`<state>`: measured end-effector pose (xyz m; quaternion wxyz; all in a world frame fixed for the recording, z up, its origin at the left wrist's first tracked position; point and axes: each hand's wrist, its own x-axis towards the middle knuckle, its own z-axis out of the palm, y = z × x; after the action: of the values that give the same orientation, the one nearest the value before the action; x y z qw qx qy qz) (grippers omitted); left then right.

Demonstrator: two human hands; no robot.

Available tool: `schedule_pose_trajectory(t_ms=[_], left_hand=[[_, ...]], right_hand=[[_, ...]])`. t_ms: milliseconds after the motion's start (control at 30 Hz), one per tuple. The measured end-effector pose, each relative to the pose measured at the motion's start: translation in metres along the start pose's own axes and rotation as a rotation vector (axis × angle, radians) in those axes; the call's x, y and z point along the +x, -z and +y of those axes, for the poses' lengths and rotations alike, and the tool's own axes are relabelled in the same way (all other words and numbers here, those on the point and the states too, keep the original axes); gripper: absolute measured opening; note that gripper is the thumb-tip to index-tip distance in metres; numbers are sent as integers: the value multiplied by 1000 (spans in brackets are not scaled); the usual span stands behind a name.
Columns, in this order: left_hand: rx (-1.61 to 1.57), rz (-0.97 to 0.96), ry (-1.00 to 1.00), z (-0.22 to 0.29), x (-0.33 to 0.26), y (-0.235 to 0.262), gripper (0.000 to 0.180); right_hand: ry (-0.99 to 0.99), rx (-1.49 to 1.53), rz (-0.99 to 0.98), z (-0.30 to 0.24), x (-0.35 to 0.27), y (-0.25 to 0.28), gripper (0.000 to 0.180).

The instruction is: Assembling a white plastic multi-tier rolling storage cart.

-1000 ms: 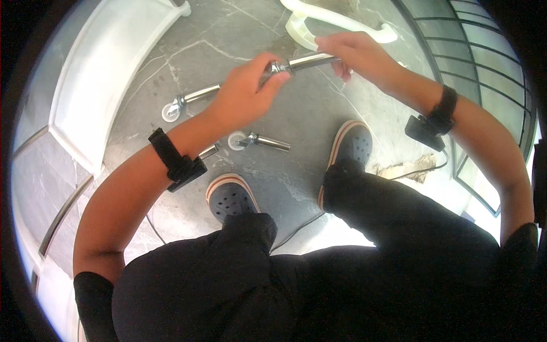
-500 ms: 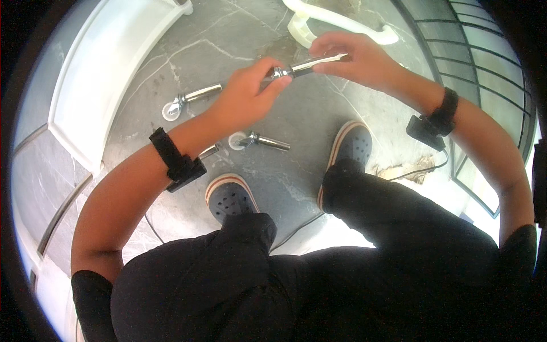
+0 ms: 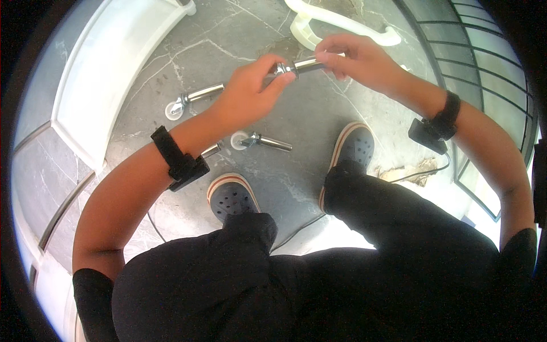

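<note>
My left hand (image 3: 250, 85) is closed round the wheel end of a caster leg (image 3: 308, 64), a shiny metal tube with a nut-like collar. Its wheel is hidden in my fingers. At the other end, my right hand (image 3: 362, 60) pinches the tube between thumb and fingertips. Left of my left hand, a similar caster leg (image 3: 204, 92) with a white wheel lies on the floor. Another caster leg (image 3: 273, 142) lies nearer to me, between that hand and my shoes. Part of one more metal tube (image 3: 212, 150) shows beside my left wrist strap.
A large white plastic tray-like panel (image 3: 85, 85) stands at the left. White curved plastic frame (image 3: 347, 24) lies beyond my right hand. Black metal grille (image 3: 456, 45) runs along the right. My shoes (image 3: 231, 196) stand on the grey marbled floor, with a thin black cable (image 3: 299, 228) between them.
My right hand's fingers have shifted and curled round the tube's end, covering the pointed tip that showed before. My left hand keeps its hold, almost still.
</note>
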<state>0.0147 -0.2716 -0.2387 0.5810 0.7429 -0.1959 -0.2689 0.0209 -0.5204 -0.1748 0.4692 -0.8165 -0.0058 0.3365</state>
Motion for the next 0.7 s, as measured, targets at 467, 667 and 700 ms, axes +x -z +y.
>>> schedule_pose_trajectory(t_ms=[467,667,700], left_hand=[[45,-38,-10,5,0,2,26],[106,-47,-77,3,-1,0,26],[105,-38,-110,2,-1,0,26]], right_hand=[[45,-10,-24,10,-5,-5,30],[-124,37,-59,6,0,-3,29],[-18,37,17,8,1,-5,26]])
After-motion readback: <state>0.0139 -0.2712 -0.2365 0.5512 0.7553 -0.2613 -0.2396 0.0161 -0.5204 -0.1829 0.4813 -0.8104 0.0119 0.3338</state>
